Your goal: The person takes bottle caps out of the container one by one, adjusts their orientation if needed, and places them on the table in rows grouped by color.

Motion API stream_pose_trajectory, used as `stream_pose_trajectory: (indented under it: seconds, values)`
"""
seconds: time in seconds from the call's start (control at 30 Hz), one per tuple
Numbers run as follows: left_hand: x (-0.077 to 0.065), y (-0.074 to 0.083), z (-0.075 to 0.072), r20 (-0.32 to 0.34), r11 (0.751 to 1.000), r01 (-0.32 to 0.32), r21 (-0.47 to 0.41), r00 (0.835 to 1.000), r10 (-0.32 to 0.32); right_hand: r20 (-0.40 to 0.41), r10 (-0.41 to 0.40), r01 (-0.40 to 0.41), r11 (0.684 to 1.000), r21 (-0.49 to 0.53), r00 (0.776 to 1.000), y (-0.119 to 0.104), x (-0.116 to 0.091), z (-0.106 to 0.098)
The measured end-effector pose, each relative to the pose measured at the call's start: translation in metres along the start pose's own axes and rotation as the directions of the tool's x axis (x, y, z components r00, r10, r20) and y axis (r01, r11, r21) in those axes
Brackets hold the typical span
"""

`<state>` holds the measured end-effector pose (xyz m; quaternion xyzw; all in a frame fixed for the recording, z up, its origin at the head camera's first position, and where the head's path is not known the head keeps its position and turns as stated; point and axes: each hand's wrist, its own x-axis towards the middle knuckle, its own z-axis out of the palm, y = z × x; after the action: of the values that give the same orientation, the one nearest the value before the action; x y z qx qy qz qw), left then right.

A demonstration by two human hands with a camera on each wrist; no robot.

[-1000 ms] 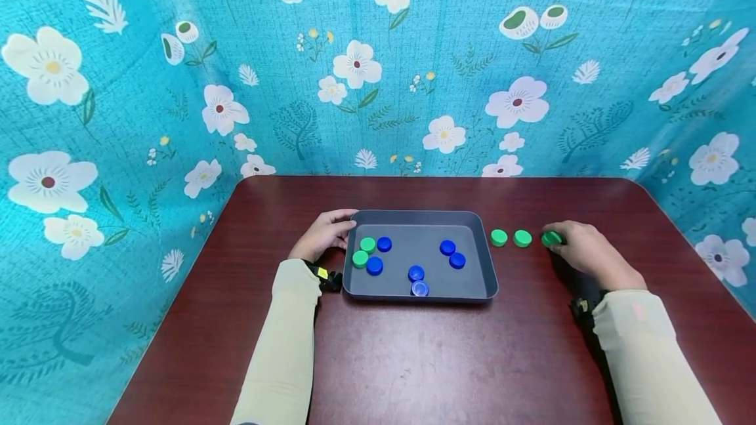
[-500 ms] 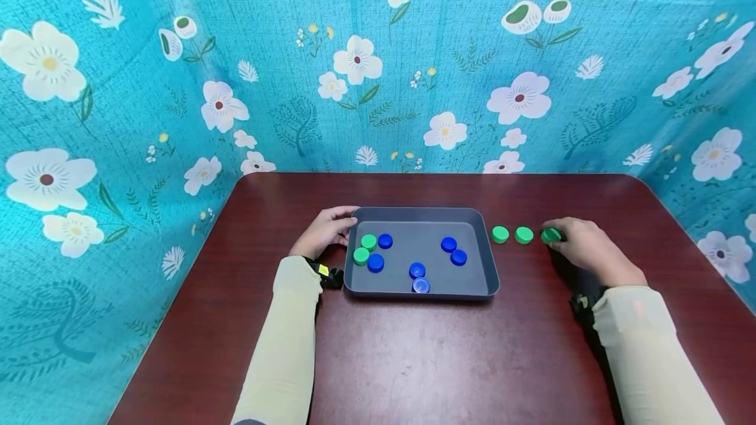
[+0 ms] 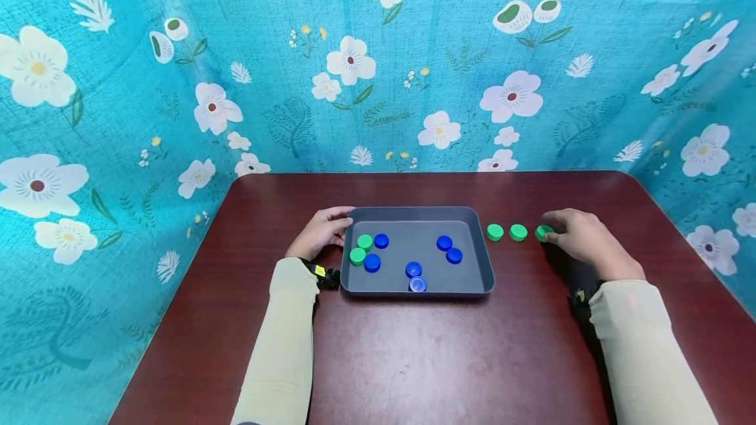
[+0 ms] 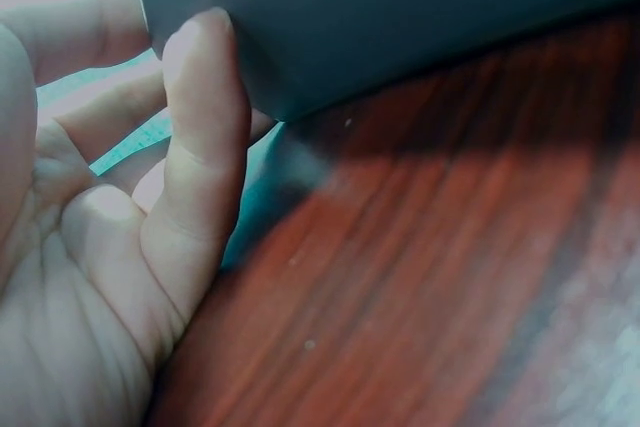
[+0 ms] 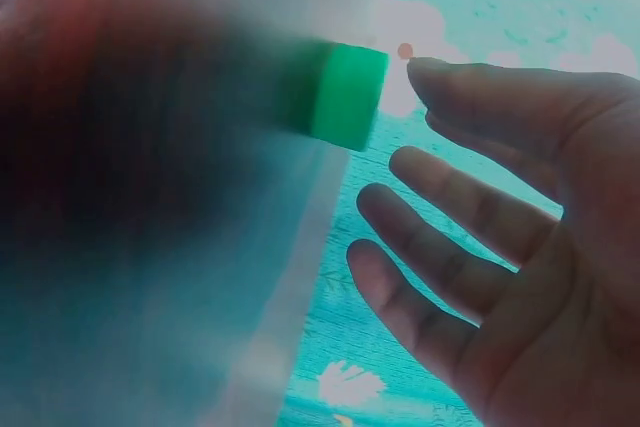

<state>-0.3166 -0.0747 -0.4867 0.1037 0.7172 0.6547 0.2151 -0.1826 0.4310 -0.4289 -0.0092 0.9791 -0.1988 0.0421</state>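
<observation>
A dark grey rectangular tray (image 3: 354,284) lies on the table, and my left hand (image 3: 321,233) holds its far left corner. In the left wrist view the thumb (image 4: 205,127) presses the tray's outer wall (image 4: 400,17) while the other fingers go behind it. To the right of the tray, a row of three green bottle caps runs along the table. At the row's right end, my right hand (image 3: 575,235) hovers over the last green cap (image 3: 542,233). The right wrist view shows its fingers (image 5: 440,257) spread and apart from the nearest green cap (image 5: 350,97).
Inside the tray are two green caps (image 3: 365,242) at the left and several blue caps (image 3: 444,242), one (image 3: 417,284) lying hollow side up by the near wall. The other two loose green caps (image 3: 495,232) sit beside the tray. A flowered turquoise cloth (image 3: 378,103) hangs behind the brown table (image 3: 413,359).
My right fingers have come off the rightmost green cap, which stays on the table in the row. The left hand keeps its hold on the tray. The head view has shifted slightly.
</observation>
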Motion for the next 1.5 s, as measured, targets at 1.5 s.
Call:
stream_pose_trajectory:
  seconds: [1.5]
  values:
    - [0.000,0.001,-0.002,0.009,1.000,0.003,-0.024,1.000,-0.003,-0.251,-0.285,0.260,0.957,-0.129,0.925,-0.087,0.002,0.009]
